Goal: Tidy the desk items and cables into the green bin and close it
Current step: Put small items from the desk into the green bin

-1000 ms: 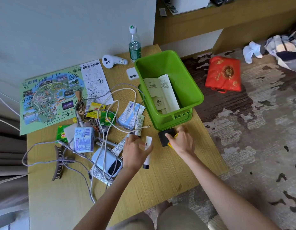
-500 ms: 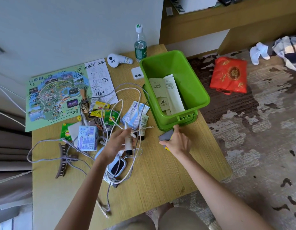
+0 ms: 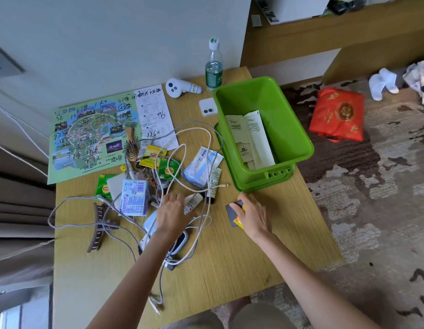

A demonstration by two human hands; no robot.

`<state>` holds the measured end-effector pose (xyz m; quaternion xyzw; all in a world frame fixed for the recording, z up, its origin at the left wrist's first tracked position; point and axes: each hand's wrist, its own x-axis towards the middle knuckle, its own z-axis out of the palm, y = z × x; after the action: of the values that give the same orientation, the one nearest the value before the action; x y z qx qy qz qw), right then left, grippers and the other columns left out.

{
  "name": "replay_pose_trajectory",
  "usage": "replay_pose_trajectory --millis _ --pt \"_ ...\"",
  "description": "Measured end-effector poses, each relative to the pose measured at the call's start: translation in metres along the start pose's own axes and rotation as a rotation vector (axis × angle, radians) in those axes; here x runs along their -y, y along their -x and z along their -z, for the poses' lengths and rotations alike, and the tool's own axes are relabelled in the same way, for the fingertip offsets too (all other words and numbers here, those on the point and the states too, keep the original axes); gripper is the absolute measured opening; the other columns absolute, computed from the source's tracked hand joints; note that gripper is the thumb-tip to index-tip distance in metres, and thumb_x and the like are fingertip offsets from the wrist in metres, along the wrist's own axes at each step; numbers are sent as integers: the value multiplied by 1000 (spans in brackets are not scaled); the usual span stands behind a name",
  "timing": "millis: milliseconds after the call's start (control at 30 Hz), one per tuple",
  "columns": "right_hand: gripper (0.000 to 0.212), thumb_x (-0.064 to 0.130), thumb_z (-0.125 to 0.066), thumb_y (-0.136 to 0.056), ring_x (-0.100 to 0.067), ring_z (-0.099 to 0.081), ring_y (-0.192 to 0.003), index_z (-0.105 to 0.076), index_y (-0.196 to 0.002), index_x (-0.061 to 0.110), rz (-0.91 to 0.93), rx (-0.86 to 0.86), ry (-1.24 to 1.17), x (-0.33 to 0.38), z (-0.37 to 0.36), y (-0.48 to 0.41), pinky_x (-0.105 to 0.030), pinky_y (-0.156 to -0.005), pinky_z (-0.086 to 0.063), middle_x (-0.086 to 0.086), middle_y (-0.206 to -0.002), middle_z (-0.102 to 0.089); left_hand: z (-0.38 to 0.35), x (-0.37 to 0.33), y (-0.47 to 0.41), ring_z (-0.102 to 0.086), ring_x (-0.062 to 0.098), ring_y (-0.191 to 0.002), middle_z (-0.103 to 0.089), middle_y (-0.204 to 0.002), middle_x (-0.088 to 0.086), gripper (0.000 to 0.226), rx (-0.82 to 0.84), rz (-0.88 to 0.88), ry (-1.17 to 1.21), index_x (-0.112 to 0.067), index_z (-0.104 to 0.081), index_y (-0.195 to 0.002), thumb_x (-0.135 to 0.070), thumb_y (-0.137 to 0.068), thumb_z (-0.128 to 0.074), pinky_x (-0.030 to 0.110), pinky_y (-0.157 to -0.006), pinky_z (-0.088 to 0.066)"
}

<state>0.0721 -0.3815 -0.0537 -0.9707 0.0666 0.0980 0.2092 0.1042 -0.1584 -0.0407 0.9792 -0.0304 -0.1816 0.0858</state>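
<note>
The green bin [image 3: 287,115] stands open at the desk's right side with folded papers [image 3: 252,136] inside. My left hand [image 3: 171,216] hovers over a tangle of white cable [image 3: 207,148] and grey cable [image 3: 63,211], with a white tube [image 3: 194,201] held between thumb and fingers. My right hand [image 3: 252,217], just in front of the bin, grips a dark card [image 3: 231,213] and a yellow packet [image 3: 238,222]. A white power bank [image 3: 181,241] lies partly under my left wrist.
Left of the bin lie a blue packet [image 3: 200,166], tea bags [image 3: 158,160], a hairbrush [image 3: 131,148], a tissue pack [image 3: 134,197], a hair claw [image 3: 98,230], a map [image 3: 87,134] and a receipt [image 3: 156,115]. At the back are a water bottle [image 3: 213,65] and a white controller [image 3: 180,87]. A red bag [image 3: 338,113] lies on the carpet.
My left hand picked the white tube up off the desk and moved left over the cables. My right hand stayed in front of the bin with the dark card.
</note>
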Motion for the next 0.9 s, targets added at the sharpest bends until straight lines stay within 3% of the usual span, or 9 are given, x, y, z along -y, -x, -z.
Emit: replay_pose_trajectory --millis 67,133,233,333,433,533,700,800,900 --pt "18 36 -55 -96 -26 -61 -82 -61 -95 19 -8 53 -129 7 0 -6 -35 -59 -41 3 -96 -55 -2 -1 1 -48 22 -119 -55 -122 5 50 -2 -6 -6 -12 -51 -117 -48 -85 -65 33 -81 -50" --pt "11 30 -57 -95 -18 -58 -81 -65 -91 23 -13 78 -193 13 0 -12 -32 -55 -37 9 -93 -51 -1 -2 2 -51 21 -116 -57 -119 4 46 -23 -12 -19 -13 -52 -116 -47 -87 -63 32 -79 -52" --pt "16 34 -60 -94 -13 -50 -74 -67 -86 23 -21 65 -224 23 1 -23 -23 -48 -23 10 -85 -50 5 -2 3 -57 22 -105 -61 -110 5 42 -49 -28 3 -12 -56 -113 -44 -86 -62 31 -70 -47" --pt "28 44 -62 -90 -14 -48 -66 -63 -74 20 -69 31 -186 32 1 -33 -24 -46 -23 8 -75 -55 14 4 7 -60 23 -80 -60 -91 2 38 -10 16 88 -14 -57 -100 -48 -83 -64 29 -56 -39" --pt "38 44 -64 -86 -25 -55 -62 -60 -68 11 -118 39 -112 46 -2 -41 -29 -46 -25 -3 -67 -64 21 13 7 -50 16 -54 -51 -62 -5 32 49 106 322 -20 -50 -86 -45 -80 -68 26 -45 -29" --pt "38 47 -64 -84 -28 -57 -63 -64 -71 10 -161 66 -70 60 -3 -47 -28 -48 -28 -3 -64 -61 25 20 5 -41 4 -39 -48 -48 -10 26 81 184 701 -21 -50 -74 -34 -84 -70 20 -42 -30" --pt "53 59 -62 -83 -23 -47 -59 -41 -56 18 -202 122 16 75 -6 -57 -27 -48 -24 6 -55 -38 30 33 5 -57 18 -58 -64 -67 9 27 57 286 966 -4 -65 -79 -28 -90 -63 30 -56 -44" --pt "50 55 -64 -83 -23 -47 -58 -42 -57 18 -206 182 -23 76 -4 -58 -25 -46 -25 5 -57 -42 32 38 8 -62 19 -61 -71 -73 16 27 30 295 1008 -9 -63 -73 -27 -92 -61 26 -52 -45" --pt "31 39 -69 -77 -23 -51 -61 -49 -65 19 -142 287 24 70 8 -56 -23 -44 -27 2 -68 -52 36 39 9 -61 19 -61 -69 -71 13 25 52 268 1068 -9 -62 -73 -25 -92 -60 24 -51 -44"
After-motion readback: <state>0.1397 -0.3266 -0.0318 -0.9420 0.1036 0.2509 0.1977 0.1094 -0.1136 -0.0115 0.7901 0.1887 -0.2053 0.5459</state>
